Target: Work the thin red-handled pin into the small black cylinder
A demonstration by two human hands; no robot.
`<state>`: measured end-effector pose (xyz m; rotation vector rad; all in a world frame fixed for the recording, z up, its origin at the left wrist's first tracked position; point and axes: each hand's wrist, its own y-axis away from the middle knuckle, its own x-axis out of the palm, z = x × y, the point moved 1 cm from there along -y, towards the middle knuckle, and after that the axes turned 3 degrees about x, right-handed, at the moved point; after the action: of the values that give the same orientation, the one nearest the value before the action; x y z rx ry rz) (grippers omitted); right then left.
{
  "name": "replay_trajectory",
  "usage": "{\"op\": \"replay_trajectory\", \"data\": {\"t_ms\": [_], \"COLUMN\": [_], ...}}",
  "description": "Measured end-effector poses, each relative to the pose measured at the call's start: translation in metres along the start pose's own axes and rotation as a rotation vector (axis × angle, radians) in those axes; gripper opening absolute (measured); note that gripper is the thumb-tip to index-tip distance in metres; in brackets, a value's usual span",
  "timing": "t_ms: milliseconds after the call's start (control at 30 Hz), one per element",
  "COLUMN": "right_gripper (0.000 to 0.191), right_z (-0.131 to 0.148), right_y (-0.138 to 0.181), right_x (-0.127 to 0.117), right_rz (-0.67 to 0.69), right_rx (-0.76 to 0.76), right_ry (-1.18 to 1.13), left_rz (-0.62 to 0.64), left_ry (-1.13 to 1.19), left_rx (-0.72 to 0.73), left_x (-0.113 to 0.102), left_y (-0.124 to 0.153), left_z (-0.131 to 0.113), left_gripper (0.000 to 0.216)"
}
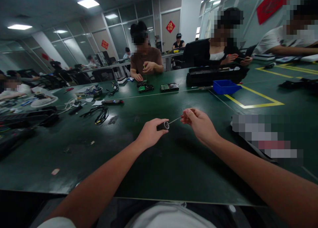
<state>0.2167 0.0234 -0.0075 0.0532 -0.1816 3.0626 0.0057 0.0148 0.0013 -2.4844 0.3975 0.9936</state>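
My left hand (150,132) is closed around a dark screwdriver handle (163,125) whose metal-ringed end points right. My right hand (197,122) pinches a thin metal bit (174,120) that runs from its fingertips toward the open end of the handle. Both hands hover above the dark green table (139,161), a hand's width apart. Whether the bit's tip sits inside the handle I cannot tell.
Black cables (99,114) and another screwdriver (112,102) lie at the left. Circuit boards (159,87) rest in front of a seated person across the table. A blue bin (225,86) and a long black case (213,75) stand at the right, beside yellow floor-tape lines (258,100).
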Motion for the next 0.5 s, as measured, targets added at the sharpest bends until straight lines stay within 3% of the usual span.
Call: {"op": "replay_trajectory", "data": {"t_ms": [333,500], "right_gripper": [0.029,0.036], "right_z": [0.002,0.021], "right_y": [0.001,0.01], "right_x": [-0.004,-0.005], "right_rz": [0.026,0.006], "right_rx": [-0.049,-0.128], "right_ry": [0.017,0.355], "left_rz": [-0.017,-0.015], "left_ry": [0.023,0.002], "left_rx": [-0.029,-0.005], "left_x": [-0.001,-0.001], "left_y": [0.001,0.001], "left_z": [0.0,0.0], "left_gripper": [0.046,0.045]}}
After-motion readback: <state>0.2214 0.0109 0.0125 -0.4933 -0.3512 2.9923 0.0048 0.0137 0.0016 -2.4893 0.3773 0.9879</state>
